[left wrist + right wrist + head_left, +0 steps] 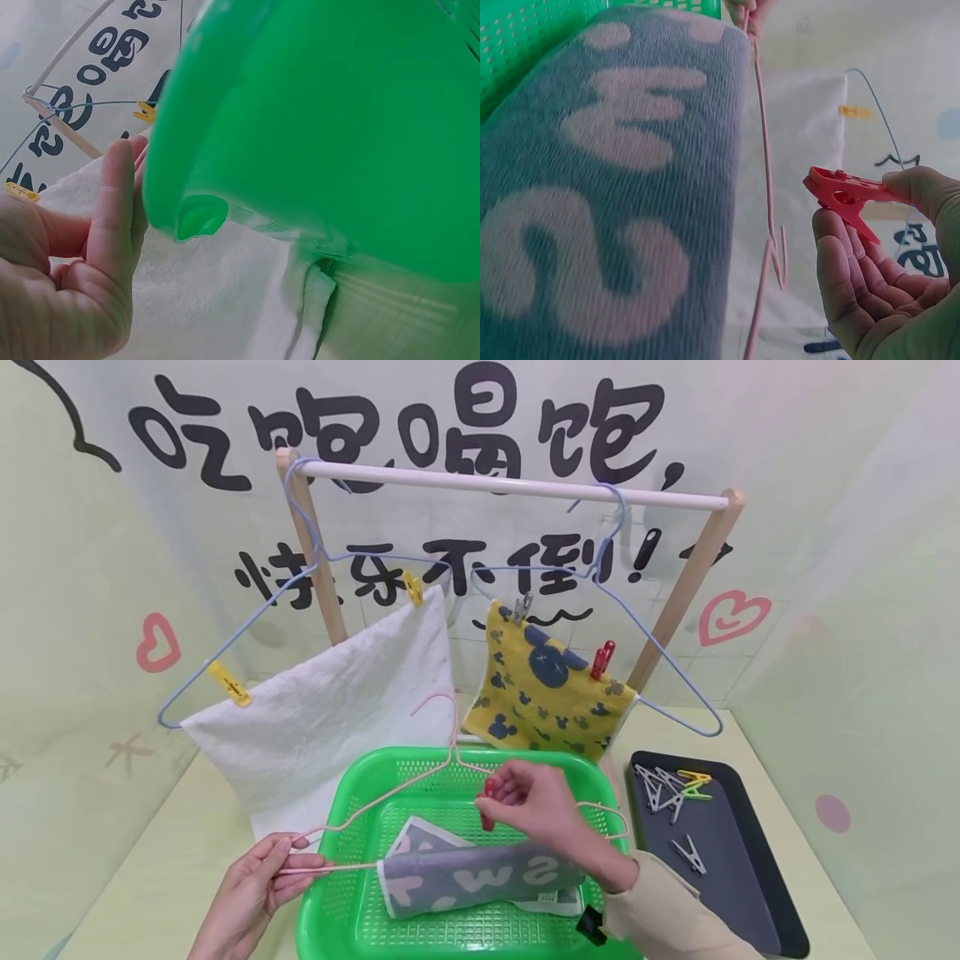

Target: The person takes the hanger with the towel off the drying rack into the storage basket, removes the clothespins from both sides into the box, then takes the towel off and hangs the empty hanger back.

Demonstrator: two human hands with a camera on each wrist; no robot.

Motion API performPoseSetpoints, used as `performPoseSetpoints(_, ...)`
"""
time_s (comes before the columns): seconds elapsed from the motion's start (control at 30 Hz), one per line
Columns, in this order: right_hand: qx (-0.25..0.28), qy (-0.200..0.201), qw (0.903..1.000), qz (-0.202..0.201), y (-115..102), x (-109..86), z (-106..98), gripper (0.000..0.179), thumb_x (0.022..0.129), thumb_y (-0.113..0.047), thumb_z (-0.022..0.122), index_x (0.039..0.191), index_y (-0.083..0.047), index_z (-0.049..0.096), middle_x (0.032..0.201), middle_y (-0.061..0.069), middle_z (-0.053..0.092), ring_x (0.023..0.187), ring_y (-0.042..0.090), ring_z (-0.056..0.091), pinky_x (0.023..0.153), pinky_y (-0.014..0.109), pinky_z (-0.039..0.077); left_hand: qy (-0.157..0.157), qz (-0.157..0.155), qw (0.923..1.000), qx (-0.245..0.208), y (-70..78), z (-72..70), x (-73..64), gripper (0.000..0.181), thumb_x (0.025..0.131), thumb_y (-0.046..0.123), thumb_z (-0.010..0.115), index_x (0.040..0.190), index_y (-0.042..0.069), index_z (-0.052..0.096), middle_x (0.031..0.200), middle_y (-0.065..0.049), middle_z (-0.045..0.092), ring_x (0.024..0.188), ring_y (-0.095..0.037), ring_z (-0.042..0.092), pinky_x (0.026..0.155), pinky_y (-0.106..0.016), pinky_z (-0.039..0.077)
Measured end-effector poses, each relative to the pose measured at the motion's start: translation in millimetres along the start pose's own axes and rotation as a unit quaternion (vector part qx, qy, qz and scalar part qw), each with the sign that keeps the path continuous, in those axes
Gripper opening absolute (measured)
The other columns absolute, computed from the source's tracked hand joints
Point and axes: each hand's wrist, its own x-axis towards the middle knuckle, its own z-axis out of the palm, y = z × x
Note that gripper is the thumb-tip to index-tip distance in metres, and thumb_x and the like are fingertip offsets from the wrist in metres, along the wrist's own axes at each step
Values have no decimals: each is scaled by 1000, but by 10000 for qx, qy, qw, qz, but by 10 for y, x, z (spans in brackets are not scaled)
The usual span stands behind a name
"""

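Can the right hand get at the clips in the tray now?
Probably yes: nothing covers the clips in the tray, though the right hand would likely need to release its red clip first.

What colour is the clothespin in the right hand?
The clothespin is red; it shows best in the right wrist view.

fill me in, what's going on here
A person's left hand holds a pink hanger with a gray patterned towel draped over it, above a green basket. The right hand pinches a red clothespin, clear of the towel. A white towel and a yellow towel hang clipped to blue hangers on a rack.
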Motion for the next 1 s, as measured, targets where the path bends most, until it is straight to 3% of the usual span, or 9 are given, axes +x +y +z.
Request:
performPoseSetpoints(0.17,9,411,9992,0,69,-122,-227,14,79,-5,74,86,2,64,76,9,67,64,9,62,59,23,57,6,-8,10000,-6,6,3,2,38,105,9,25,104,6,63,96,-13,71,92,-23,68,78,-27,56)
performPoseSetpoints(0.3,50,723,9963,461,90,-239,-424,17,80,-6,74,89,3,63,77,8,67,65,10,62,60,23,56,35,-50,10000,-16,19,5,10,37,105,10,26,104,6,63,96,-13,71,93,-23,67,78,-27,55)
performPoseSetpoints(0.47,-281,1325,9865,915,187,-385,-692,16,81,-8,74,91,1,65,77,8,67,65,13,63,58,22,56,26,-69,10000,10,31,7,18,36,105,10,27,105,6,63,96,-14,71,93,-23,67,79,-27,55)
performPoseSetpoints(0.73,-575,1970,9639,1695,445,-617,-1027,24,84,-13,72,97,5,63,79,10,66,64,8,62,57,24,57,101,-157,9998,100,44,6,10,36,105,12,28,103,8,63,96,-13,71,93,-22,68,79,-27,56)
performPoseSetpoints(1.0,-1627,2002,9326,2523,849,-850,-1303,29,83,-22,73,95,4,65,73,5,66,60,13,62,53,18,54,-14,-83,9999,74,40,-5,13,37,105,11,26,103,7,63,97,-12,71,94,-22,67,80,-28,55)
